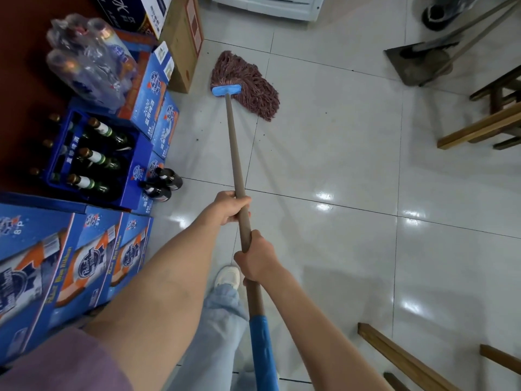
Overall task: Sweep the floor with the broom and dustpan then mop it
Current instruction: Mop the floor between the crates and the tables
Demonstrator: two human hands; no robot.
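Observation:
A mop with a reddish string head and a blue clamp lies spread on the white tiled floor, close to a cardboard box. Its long brown wooden handle runs back toward me and ends in a blue grip. My left hand grips the handle higher up. My right hand grips it just below, nearer my body. A dark dustpan stands with a broom's long sticks at the far right. A few dark specks dot the tiles near the mop head.
Blue beer cartons, a crate of green bottles and wrapped bottle packs line the left side. Two dark bottles stand on the floor by the cartons. Wooden stools are at the right, wooden furniture legs at the lower right.

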